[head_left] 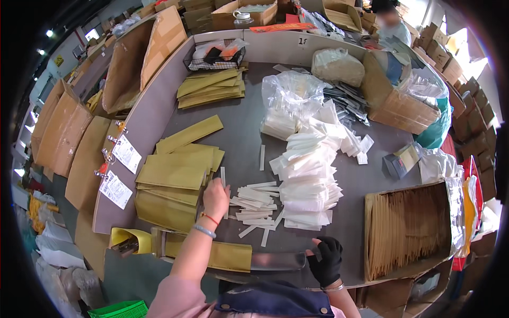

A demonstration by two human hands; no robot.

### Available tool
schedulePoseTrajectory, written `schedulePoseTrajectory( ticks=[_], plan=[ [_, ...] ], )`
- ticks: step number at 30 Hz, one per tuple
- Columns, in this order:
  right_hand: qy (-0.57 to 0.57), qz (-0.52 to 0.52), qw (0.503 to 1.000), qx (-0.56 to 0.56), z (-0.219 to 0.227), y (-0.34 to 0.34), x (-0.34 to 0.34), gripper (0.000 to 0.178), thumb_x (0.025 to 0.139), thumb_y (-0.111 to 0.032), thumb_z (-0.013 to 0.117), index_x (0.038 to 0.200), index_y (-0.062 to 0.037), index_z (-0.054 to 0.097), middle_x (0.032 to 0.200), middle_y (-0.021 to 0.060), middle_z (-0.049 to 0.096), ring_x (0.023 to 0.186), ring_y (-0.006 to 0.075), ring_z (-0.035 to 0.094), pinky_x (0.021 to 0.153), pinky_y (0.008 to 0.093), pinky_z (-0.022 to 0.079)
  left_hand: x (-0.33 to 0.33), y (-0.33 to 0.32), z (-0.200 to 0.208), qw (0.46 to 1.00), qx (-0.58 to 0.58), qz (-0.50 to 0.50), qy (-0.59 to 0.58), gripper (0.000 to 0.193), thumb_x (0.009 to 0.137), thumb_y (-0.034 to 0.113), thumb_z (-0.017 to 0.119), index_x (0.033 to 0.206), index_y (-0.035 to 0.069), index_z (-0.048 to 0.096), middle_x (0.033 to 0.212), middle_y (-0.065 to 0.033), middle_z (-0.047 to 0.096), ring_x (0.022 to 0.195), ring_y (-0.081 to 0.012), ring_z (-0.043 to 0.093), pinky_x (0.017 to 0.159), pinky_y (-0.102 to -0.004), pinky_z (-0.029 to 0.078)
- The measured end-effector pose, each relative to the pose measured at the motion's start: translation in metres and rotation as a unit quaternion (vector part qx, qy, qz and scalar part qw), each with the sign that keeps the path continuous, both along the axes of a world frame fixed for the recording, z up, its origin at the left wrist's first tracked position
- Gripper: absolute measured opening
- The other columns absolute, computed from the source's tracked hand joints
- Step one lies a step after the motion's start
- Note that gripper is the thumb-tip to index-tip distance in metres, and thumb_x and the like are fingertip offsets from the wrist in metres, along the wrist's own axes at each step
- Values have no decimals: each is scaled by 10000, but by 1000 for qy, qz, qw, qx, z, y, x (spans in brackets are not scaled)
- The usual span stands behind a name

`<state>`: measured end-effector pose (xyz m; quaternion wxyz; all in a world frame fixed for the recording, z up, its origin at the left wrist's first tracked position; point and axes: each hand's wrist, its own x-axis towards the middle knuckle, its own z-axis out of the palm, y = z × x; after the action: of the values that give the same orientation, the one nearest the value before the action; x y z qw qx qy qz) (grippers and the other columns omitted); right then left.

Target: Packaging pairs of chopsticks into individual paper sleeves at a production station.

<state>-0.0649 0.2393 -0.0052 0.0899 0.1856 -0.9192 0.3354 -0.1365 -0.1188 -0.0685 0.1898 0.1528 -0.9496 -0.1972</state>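
Observation:
My left hand [216, 199], bare, with a red cord and a beaded band at the wrist, is at the right edge of a stack of yellow-brown envelopes [170, 170]. Its fingers are bent downward and pressed together; whatever they hold is hidden. A narrow white strip [223, 177] lies by the fingertips. My right hand [325, 261], in a black fingerless glove, is loosely bent with fingertips apart and nothing visible in it. It hovers beside the end of a clear plastic sleeve [278, 261]. A yellow-brown piece [229, 256] lies along the table edge left of that sleeve.
Loose white strips [253, 204] and tall piles of white folded slips [309, 177] fill the middle. A carton [411, 233] of upright brown sheets stands at right. More envelopes [212, 87] and a wire basket [216, 55] sit at the back. Another person [395, 34] is far right.

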Motion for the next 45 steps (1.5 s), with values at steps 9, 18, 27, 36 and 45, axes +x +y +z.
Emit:
schedulePoseTrajectory(
  ticks=[9,18,27,36,45],
  plan=[
    [27,-70,997,-12,9,40,0,362,708,-30,767,1047,-59,644,1032,135,635,991,332,602,878,413,469,1,1,8,1000,-17,-24,-5,115,815,96,707,830,55,601,814,-137,612,800,-380,625,682,-476,507],
    [87,-294,940,148,-32,175,-3,281,809,-60,734,1065,-11,629,1057,152,635,1026,339,599,917,399,475,20,132,36,942,191,-258,95,126,796,23,740,900,23,669,1002,-125,594,870,-295,630,730,-369,532],
    [-119,-380,895,201,-24,241,-4,299,826,-156,652,1074,8,625,1121,199,618,1094,374,574,935,437,462,33,142,47,939,213,-253,91,113,795,3,745,885,6,677,938,-108,599,779,-244,624,693,-324,526],
    [-135,-410,893,126,-37,252,-13,257,933,-150,526,1122,12,589,1155,214,610,1115,402,555,949,440,448,124,109,60,911,197,-327,-154,68,775,63,756,811,43,702,941,-92,609,837,-262,597,744,-347,504],
    [-52,-236,969,-49,-19,171,0,192,990,-146,551,1065,4,644,929,147,647,855,279,627,745,388,481,140,123,39,946,31,-317,-61,163,704,118,793,845,83,719,1012,-41,608,1011,-274,539,876,-431,462]
  ],
)
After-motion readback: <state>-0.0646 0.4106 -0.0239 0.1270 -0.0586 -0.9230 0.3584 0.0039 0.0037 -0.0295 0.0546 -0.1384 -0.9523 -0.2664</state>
